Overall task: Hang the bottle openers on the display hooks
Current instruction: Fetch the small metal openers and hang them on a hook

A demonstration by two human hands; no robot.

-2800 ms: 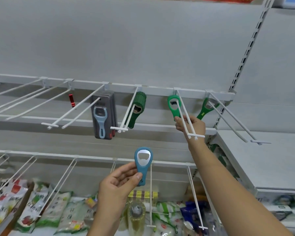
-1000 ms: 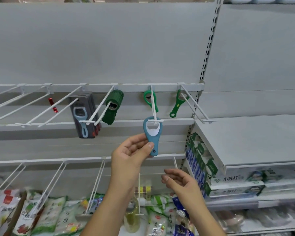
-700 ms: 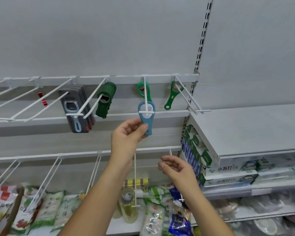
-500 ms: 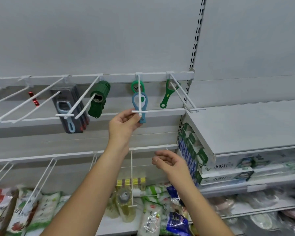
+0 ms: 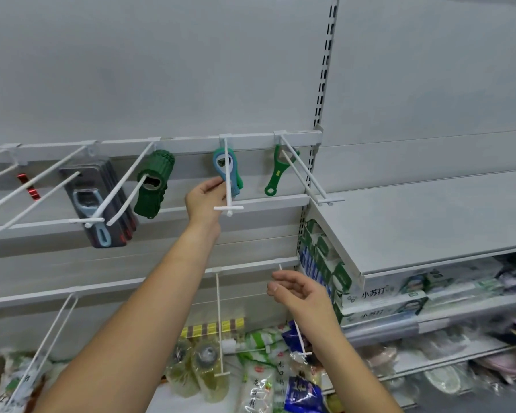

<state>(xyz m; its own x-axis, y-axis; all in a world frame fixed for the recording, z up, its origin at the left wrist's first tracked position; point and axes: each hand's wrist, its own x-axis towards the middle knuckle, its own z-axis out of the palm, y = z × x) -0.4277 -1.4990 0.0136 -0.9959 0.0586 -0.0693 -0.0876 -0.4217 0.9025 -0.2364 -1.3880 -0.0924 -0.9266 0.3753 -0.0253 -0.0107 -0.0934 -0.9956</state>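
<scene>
Left hand (image 5: 204,193) grip pinches the blue opener (image 5: 224,165), sitting far back on the hook (image 5: 227,189) against the green opener (image 5: 239,182). Let go gently so it won't swing. Right hand (image 5: 298,293) is loose, empty.

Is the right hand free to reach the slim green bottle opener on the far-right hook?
Probably yes: the right hand is empty and hangs below the slim green bottle opener, with only open air between them.

green opener (image 5: 239,179) mostly behind blue opener (image 5: 219,173), lower-right goods (image 5: 447,380) blurred
</scene>
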